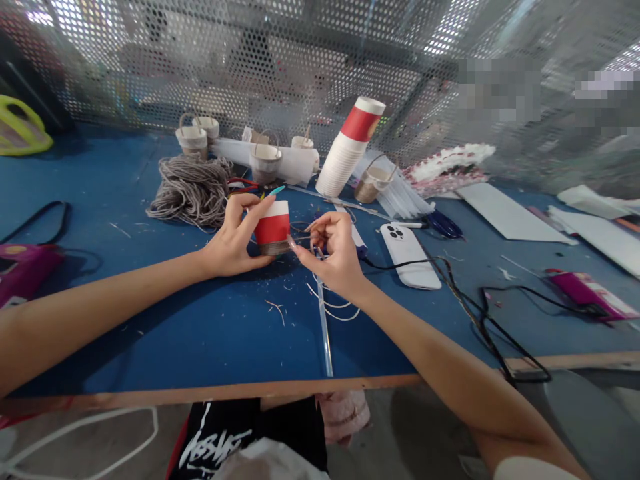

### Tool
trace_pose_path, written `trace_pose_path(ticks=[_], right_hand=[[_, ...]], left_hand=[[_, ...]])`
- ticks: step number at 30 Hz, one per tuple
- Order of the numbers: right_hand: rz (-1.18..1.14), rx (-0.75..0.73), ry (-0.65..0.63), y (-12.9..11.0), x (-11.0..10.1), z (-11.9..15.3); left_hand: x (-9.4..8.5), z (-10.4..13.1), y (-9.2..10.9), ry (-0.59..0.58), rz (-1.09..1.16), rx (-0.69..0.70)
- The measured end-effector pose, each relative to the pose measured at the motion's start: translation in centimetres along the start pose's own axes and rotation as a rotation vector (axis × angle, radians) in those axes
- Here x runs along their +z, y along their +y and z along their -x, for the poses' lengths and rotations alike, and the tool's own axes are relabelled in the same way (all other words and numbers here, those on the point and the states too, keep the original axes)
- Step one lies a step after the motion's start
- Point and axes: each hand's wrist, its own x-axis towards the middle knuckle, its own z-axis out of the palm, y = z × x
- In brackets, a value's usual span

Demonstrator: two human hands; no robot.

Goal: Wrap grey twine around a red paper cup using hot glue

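My left hand (239, 235) grips a red and white paper cup (273, 227) at its top and bottom ends, the thumb below and a finger with a turquoise nail above. Grey cord is wound around the lower end of the cup. Close by on the right, my right hand (330, 250) pinches a strand of grey cord (300, 238) that runs to the cup, one fingertip touching the wound part. Beneath the right hand lies a clear glue stick (325, 333), with thin white strands curled beside it.
A heap of grey cord (193, 190) lies behind my left hand. A leaning stack of paper cups (345, 157) and several cord-wrapped cups (266, 162) stand along the perforated metal screen. A white phone (410, 257), black cables (463, 300) and a purple box (593, 293) are to the right.
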Motion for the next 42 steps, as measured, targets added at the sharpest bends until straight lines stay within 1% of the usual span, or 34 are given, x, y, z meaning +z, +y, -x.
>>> trace_pose_path(ticks=[10,17,22,32,39,42], right_hand=[[0.064,0.004,-0.012,-0.30,-0.11,0.10],[0.077,-0.057,-0.009,0.06,-0.33,0.10],[0.090,-0.037,-0.026,-0.02,-0.38,0.06],[0.073,-0.066,-0.035,0.08,-0.53,0.04],[0.061,-0.070,-0.053,-0.11,-0.54,-0.04],[0.064,-0.063,-0.040,-0.18,-0.66,-0.07]], left_hand=[[0.15,0.21,-0.35,-0.001,0.029,-0.021],[0.12,0.12,-0.23,0.010,0.019,-0.013],[0.10,0.04,-0.18,0.016,0.032,-0.012],[0.03,0.10,-0.40,0.003,0.029,-0.032],[-0.03,0.12,-0.32,0.022,0.054,-0.029],[-0.06,0.10,-0.38,0.035,0.051,-0.018]])
